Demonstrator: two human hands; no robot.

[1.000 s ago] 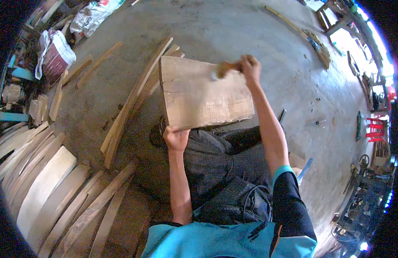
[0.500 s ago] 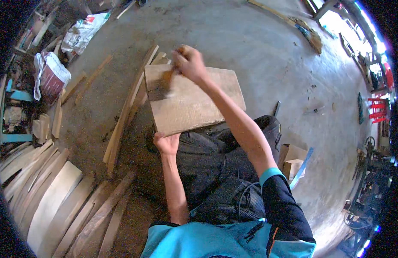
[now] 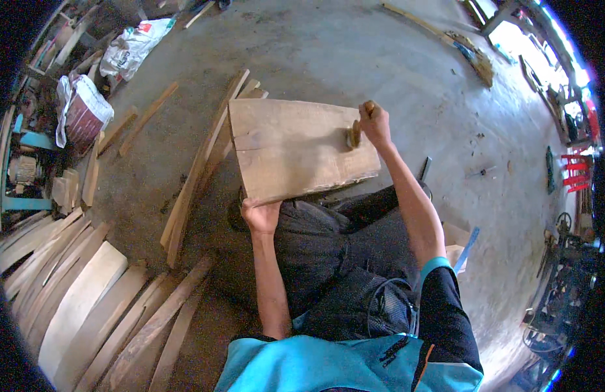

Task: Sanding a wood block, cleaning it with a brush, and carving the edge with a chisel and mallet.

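Observation:
A pale wooden board (image 3: 294,146) with a rough lower edge and a small crack at its left side is held tilted above my crossed legs in dark trousers. My left hand (image 3: 260,215) grips its lower-left corner from below. My right hand (image 3: 375,122) is closed around the handle of a brush (image 3: 352,135), whose head is on or just over the board's right part. A shadow falls across the board's middle.
Long planks (image 3: 201,164) lie beyond the board. Curved wood pieces (image 3: 80,300) fill the lower left, with sacks (image 3: 85,112) and a blue-framed machine (image 3: 26,204) above. A broom (image 3: 480,66), red slatted object (image 3: 576,173), blue strip (image 3: 466,249) and machinery (image 3: 547,307) are at the right.
The brush in my right hand moved to the board's left part half a second ago and is now back at the right. The board has shifted slightly; my left hand still holds it.

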